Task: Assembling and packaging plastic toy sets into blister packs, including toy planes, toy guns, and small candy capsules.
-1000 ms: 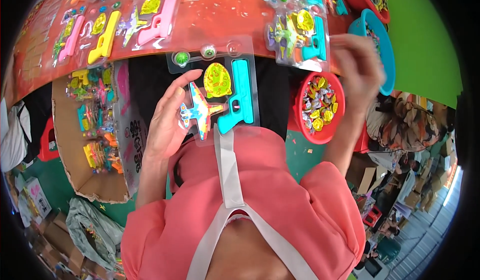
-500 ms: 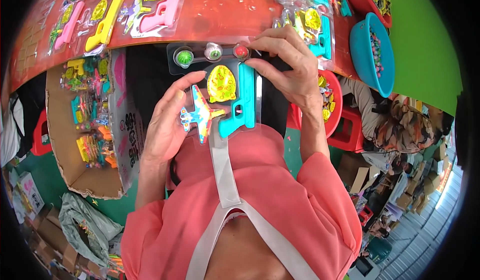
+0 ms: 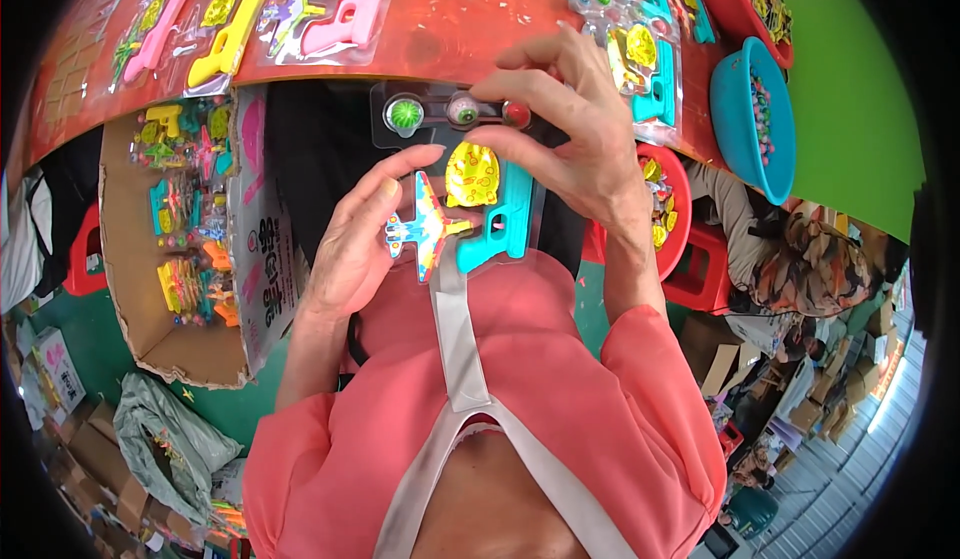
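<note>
My left hand (image 3: 355,224) grips the left edge of a clear plastic blister tray (image 3: 385,139) in front of my chest. In its hollows lie a colourful toy plane (image 3: 425,227), a yellow patterned foil piece (image 3: 472,174) and a teal toy gun (image 3: 505,221). Along the tray's far side sit a green-and-white ball (image 3: 404,115), an eyeball-like ball (image 3: 462,109) and a red ball (image 3: 516,114). Over the tray's far right part hovers my right hand (image 3: 575,129), thumb and forefinger apart, covering part of the gun and the red ball.
Several filled toy trays (image 3: 345,19) lie on the red table (image 3: 450,29). To the left stands a cardboard box (image 3: 185,354) of packed toys. A blue basin (image 3: 745,129) of small balls and a red basin (image 3: 680,179) of yellow pieces are at the right.
My right hand has moved from the red ball leftward, its fingertips now near the eyeball-like ball. The left hand keeps its hold on the tray. The whole view has shifted slightly.
</note>
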Motion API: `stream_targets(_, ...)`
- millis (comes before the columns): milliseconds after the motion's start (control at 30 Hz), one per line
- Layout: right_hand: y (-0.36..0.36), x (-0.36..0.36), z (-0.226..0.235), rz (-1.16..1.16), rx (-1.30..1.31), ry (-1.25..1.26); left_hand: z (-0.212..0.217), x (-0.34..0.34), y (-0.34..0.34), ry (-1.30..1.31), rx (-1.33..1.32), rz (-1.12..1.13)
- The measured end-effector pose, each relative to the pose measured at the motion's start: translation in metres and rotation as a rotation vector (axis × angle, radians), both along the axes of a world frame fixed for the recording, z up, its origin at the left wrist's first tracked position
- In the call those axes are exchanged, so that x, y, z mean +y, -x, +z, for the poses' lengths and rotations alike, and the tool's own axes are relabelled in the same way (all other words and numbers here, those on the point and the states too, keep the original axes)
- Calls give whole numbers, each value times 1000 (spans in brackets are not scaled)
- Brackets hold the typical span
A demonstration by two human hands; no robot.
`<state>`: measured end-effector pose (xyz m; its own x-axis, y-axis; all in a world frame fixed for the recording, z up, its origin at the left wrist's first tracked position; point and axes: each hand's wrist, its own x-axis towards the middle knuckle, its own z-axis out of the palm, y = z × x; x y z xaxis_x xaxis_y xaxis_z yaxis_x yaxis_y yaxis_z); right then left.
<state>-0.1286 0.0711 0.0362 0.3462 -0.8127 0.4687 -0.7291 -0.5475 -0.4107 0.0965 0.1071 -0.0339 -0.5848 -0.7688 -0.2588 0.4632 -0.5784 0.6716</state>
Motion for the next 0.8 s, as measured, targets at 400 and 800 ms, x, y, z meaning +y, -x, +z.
stream_targets(400, -32, -9, -5, 31, 41, -15, 1, 4, -9, 6, 16, 25)
stream_targets(800, -16, -2, -1, 101, 86, -20, 2, 7, -12, -24, 51, 16)
